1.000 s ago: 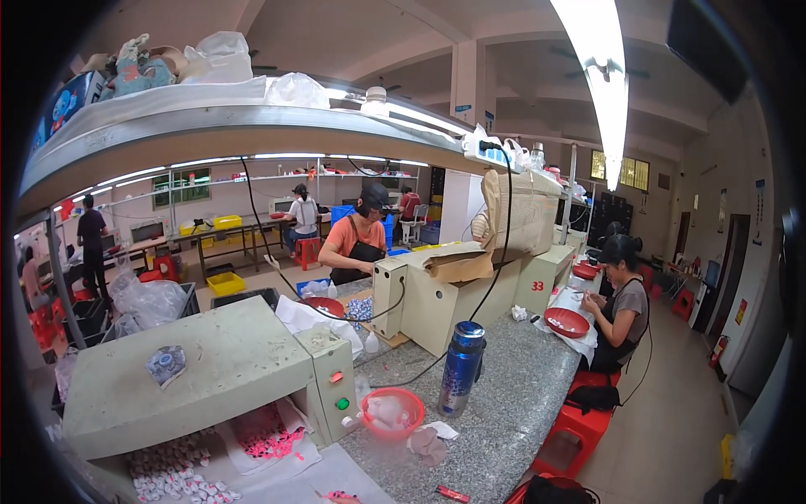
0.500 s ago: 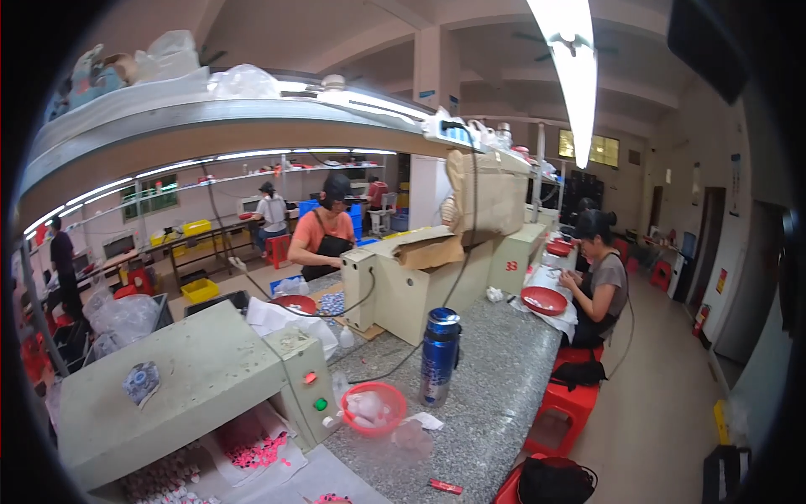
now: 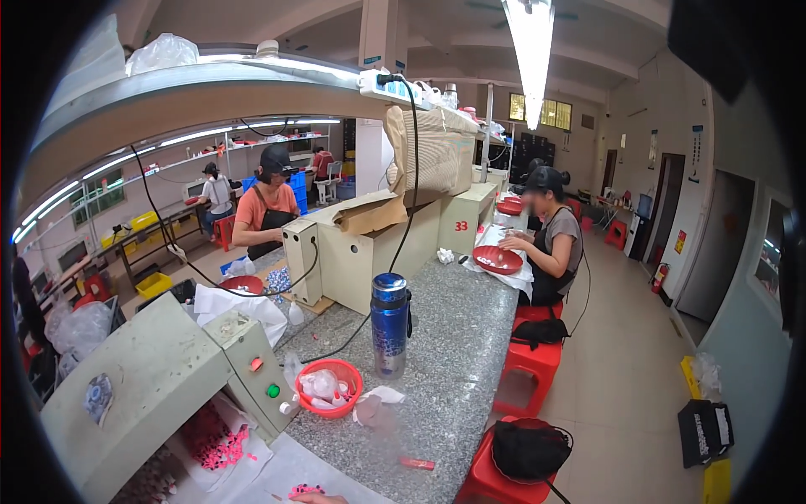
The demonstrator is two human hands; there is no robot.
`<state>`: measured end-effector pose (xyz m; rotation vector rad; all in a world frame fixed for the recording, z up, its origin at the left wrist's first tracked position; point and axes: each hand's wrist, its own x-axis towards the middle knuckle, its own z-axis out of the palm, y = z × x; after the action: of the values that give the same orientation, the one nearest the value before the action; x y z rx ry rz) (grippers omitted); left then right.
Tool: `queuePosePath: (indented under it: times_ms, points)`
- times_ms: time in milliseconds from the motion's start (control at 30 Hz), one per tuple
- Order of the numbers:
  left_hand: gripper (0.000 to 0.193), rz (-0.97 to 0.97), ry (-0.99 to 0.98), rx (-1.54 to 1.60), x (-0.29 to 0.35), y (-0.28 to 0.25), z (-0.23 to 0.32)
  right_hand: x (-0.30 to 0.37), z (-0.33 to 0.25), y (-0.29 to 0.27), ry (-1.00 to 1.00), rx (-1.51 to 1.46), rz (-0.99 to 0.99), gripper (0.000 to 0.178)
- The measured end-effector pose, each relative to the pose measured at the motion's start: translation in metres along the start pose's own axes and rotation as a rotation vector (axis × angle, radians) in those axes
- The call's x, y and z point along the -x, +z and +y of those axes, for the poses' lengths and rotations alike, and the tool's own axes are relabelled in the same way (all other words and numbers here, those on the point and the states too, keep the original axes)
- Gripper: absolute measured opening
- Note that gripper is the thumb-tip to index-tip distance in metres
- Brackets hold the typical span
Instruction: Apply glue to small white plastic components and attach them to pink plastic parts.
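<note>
Only a sliver of a hand, apparently my right hand (image 3: pixel 321 499), shows at the lower edge. It lies beside a small heap of pink pieces (image 3: pixel 304 489) on a white sheet (image 3: pixel 281 466). Its fingers are mostly cut off, so their grip cannot be made out. My left hand is out of view. More small pink pieces (image 3: pixel 220 449) lie on white paper inside the opening of a grey-green metal box (image 3: pixel 143 361), which has a red and a green button. White pieces (image 3: pixel 151 479) are heaped beside them, partly in shadow.
A red bowl (image 3: pixel 351 401) holding a plastic bag and a blue bottle (image 3: pixel 389 332) stand on the speckled counter (image 3: pixel 453 336). A small red packet (image 3: pixel 417 463) lies nearer. Red stools (image 3: pixel 478 479) line the right side. Co-workers sit at the right (image 3: pixel 554 235) and across the counter (image 3: pixel 264 206).
My view has swung right and slightly down, so the bench things sit further left and the far ones higher. Part of a hand now shows at the lower edge.
</note>
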<state>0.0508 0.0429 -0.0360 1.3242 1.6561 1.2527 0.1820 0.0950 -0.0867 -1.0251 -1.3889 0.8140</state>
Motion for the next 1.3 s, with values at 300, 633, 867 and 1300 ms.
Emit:
queuePosePath:
  times_ms: [300, 633, 867, 1300]
  points:
    - [0.038, 0.013, -0.058, 0.014, -0.007, -0.006, -0.003, -0.004, -0.01, 0.004, -0.084, 0.078, 0.024, 0.032]
    - [0.039, -0.027, -0.144, 0.071, -0.011, -0.005, -0.023, -0.005, -0.003, 0.005, -0.029, -0.003, 0.035, 0.032]
    - [0.038, -0.023, -0.144, 0.065, -0.012, -0.002, -0.022, -0.006, -0.006, -0.002, -0.007, -0.023, 0.028, 0.033]
    - [0.037, 0.036, -0.166, 0.11, -0.013, -0.004, -0.032, -0.117, -0.115, -0.066, -0.368, -0.033, 0.251, 0.028]
